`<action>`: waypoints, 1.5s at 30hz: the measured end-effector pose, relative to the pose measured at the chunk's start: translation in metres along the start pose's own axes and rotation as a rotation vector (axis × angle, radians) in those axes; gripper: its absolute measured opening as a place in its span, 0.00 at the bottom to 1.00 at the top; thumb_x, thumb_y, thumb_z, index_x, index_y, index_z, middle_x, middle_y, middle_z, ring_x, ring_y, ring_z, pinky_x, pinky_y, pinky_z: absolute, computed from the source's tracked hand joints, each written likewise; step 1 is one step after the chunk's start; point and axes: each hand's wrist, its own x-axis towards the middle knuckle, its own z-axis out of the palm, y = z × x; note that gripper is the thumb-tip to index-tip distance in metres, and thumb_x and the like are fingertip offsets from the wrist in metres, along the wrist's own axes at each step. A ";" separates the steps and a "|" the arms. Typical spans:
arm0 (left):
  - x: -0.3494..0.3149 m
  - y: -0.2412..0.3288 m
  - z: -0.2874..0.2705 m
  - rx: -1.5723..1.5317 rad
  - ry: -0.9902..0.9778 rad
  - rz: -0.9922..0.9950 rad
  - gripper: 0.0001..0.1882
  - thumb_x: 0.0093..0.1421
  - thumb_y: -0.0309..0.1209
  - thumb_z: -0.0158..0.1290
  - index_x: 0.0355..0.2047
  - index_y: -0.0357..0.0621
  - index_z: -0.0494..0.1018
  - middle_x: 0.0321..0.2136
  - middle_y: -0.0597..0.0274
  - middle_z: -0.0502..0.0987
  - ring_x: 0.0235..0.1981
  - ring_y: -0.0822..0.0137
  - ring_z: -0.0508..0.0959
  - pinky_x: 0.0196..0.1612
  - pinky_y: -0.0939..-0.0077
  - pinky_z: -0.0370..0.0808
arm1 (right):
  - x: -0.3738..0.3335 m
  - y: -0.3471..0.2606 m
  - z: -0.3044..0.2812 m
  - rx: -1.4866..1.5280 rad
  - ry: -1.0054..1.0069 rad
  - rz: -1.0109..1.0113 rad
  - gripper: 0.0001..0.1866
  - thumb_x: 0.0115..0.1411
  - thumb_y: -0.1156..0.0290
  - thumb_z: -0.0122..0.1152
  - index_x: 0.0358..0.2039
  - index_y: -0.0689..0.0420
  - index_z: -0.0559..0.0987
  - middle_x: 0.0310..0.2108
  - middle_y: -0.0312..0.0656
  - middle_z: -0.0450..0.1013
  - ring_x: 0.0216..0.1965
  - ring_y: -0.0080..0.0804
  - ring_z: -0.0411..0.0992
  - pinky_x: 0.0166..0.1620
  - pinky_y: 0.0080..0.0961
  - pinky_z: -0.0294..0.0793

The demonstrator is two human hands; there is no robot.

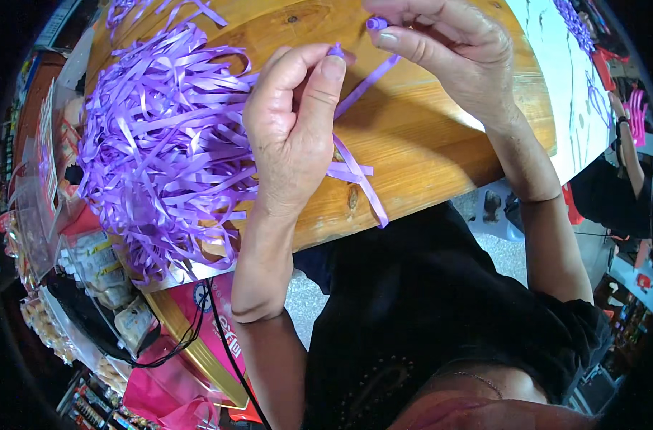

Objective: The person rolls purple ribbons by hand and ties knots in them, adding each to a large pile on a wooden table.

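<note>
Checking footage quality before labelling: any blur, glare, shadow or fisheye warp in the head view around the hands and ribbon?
Head view: hands sharp, left hand and right hand both pinching the purple ribbon strip; soft hand shadows on the wooden table, mild sheen there, no blown glare; ribbon pile crisp; table edge bows from fisheye; rim corners black with vignette, clutter at left dim.

A thin, glossy purple plastic ribbon strip (363,84) is stretched taut above the round wooden table (427,143), its ends pinched in fingertips near the far edge. More purple strip (358,175) hangs down in a loop toward the table's near edge.
</note>
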 end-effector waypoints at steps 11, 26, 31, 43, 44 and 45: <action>0.002 -0.003 -0.001 0.231 -0.064 0.130 0.06 0.66 0.24 0.59 0.39 0.33 0.78 0.26 0.64 0.74 0.26 0.74 0.72 0.30 0.80 0.69 | 0.005 0.000 -0.009 -0.105 -0.167 -0.228 0.13 0.58 0.79 0.73 0.44 0.62 0.85 0.38 0.43 0.82 0.40 0.32 0.81 0.45 0.26 0.76; 0.000 -0.012 0.000 0.206 -0.074 0.250 0.08 0.63 0.23 0.63 0.41 0.35 0.78 0.23 0.63 0.71 0.23 0.72 0.68 0.27 0.79 0.65 | 0.009 0.012 -0.003 0.012 -0.176 -0.348 0.10 0.56 0.80 0.74 0.39 0.61 0.86 0.35 0.41 0.82 0.34 0.31 0.78 0.40 0.25 0.72; 0.001 -0.011 0.000 0.223 -0.090 0.296 0.07 0.62 0.23 0.63 0.40 0.37 0.79 0.22 0.63 0.70 0.22 0.71 0.68 0.25 0.77 0.64 | 0.003 0.008 -0.001 -0.059 -0.114 -0.372 0.09 0.55 0.81 0.72 0.38 0.63 0.86 0.35 0.44 0.80 0.32 0.31 0.78 0.35 0.24 0.74; -0.002 -0.010 0.002 0.203 -0.113 0.224 0.07 0.60 0.22 0.64 0.39 0.36 0.79 0.21 0.63 0.70 0.21 0.71 0.67 0.25 0.77 0.63 | -0.007 0.020 0.003 0.096 -0.097 -0.340 0.09 0.55 0.82 0.72 0.38 0.65 0.86 0.34 0.47 0.80 0.32 0.33 0.80 0.33 0.23 0.78; -0.003 -0.010 0.002 0.176 -0.096 0.201 0.07 0.61 0.22 0.64 0.39 0.36 0.79 0.21 0.63 0.70 0.21 0.71 0.67 0.25 0.77 0.63 | -0.009 0.021 0.007 0.198 -0.088 -0.285 0.09 0.55 0.83 0.72 0.38 0.65 0.86 0.34 0.47 0.80 0.32 0.33 0.80 0.33 0.24 0.78; -0.003 -0.011 0.003 0.146 -0.076 0.194 0.07 0.61 0.22 0.64 0.39 0.36 0.79 0.22 0.63 0.70 0.22 0.71 0.67 0.25 0.77 0.64 | -0.008 0.023 0.010 0.308 -0.085 -0.241 0.10 0.55 0.83 0.73 0.38 0.66 0.86 0.35 0.47 0.81 0.32 0.33 0.80 0.34 0.24 0.78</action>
